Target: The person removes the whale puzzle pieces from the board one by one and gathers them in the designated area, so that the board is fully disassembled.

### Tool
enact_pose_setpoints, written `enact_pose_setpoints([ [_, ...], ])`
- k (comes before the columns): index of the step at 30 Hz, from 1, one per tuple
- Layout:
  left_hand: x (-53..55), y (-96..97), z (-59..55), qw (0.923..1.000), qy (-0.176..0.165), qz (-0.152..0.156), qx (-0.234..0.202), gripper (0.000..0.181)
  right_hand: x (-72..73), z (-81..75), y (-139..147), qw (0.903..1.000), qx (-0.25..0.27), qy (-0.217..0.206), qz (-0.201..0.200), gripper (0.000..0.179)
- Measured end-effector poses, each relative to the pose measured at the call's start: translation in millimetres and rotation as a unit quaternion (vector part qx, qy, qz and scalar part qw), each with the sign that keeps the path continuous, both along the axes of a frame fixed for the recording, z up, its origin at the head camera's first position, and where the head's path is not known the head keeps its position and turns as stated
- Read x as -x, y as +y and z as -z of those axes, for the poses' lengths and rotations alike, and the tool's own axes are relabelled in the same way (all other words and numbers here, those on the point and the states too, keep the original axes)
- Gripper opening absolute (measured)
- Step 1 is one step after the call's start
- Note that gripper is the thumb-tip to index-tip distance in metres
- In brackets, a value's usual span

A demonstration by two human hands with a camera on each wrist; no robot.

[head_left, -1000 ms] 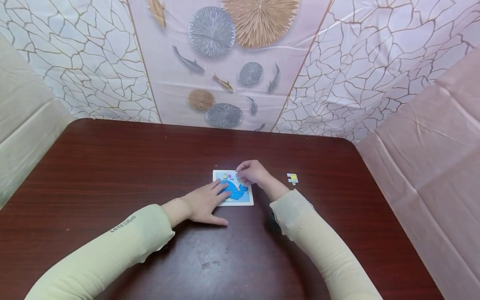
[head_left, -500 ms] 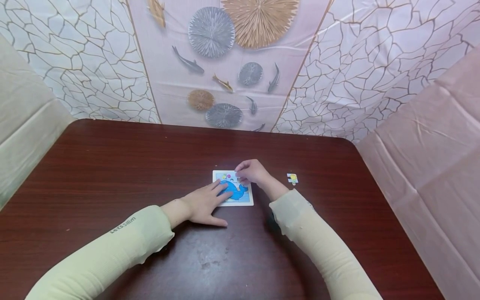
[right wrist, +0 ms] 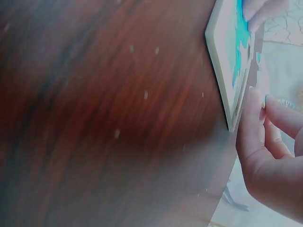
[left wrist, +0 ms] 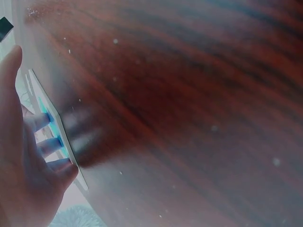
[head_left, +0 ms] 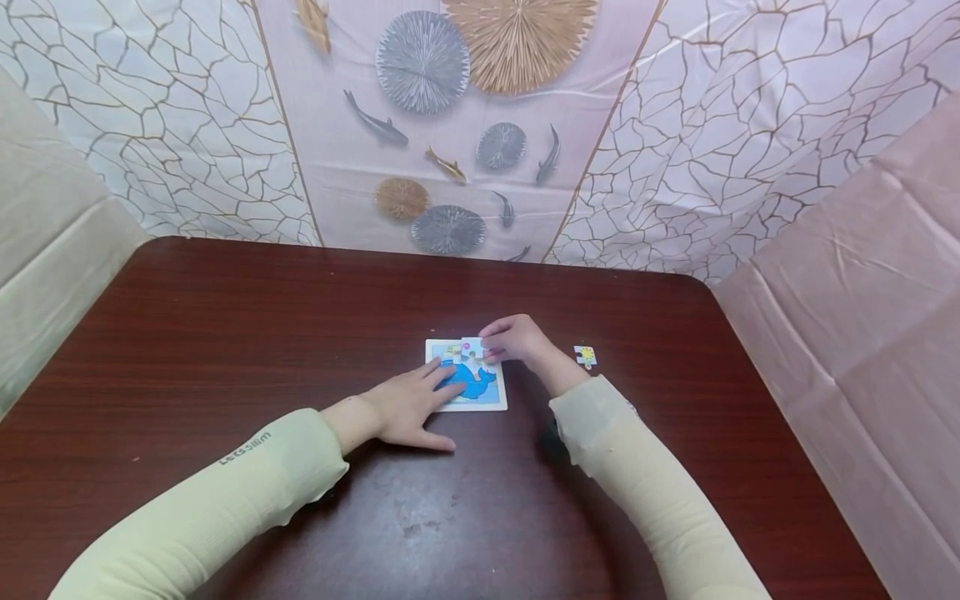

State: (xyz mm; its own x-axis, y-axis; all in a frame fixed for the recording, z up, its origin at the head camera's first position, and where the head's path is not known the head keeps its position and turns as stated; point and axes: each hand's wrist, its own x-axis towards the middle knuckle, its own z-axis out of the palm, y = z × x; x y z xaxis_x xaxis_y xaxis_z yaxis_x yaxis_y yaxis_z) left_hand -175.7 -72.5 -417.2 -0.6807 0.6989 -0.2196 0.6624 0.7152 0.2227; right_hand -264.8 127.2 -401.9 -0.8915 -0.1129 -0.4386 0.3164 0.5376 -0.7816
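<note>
L hand (head_left: 405, 408) on L side of board (head_left: 487, 408), fingers spread. R hand (head_left: 517, 342) pinches pc (head_left: 472, 346) at board's far edge; pc juts L of grip, long axis unclear.

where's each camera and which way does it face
Head: on the head, facing forward and down at a dark red-brown wooden table and white-rimmed blue-whale puzzle; left hand, right hand and cream fabric sleeves show.
Left wrist: on that wrist, looking across the table toward the puzzle; left hand shows.
Right wrist: on that wrist, looking toward a puzzle corner; right hand and part of left hand show.
Shared: both wrist views show table, puzzle, left hand.
</note>
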Motion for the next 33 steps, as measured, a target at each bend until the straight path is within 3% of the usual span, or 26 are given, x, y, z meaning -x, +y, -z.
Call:
enact_pose_setpoints([
  [16, 0.7, -1.0, 1.4, 0.9999, 0.011, 0.008, -0.006, 0.086, 6.3, -5.5, 41.9, 0.9993, 0.014, -0.003, 0.034, 0.029],
  [29, 0.7, -1.5, 1.4, 0.9999, 0.013, 0.008, -0.005, 0.086, 11.9, -13.4, 82.4, 0.9992, 0.018, 0.011, 0.032, 0.033],
  [33, 0.9, -1.8, 1.3, 0.9999, 0.013, 0.010, -0.003, 0.085, 10.5, -15.2, 92.2, 0.9996, -0.005, 0.009, 0.027, 0.032],
])
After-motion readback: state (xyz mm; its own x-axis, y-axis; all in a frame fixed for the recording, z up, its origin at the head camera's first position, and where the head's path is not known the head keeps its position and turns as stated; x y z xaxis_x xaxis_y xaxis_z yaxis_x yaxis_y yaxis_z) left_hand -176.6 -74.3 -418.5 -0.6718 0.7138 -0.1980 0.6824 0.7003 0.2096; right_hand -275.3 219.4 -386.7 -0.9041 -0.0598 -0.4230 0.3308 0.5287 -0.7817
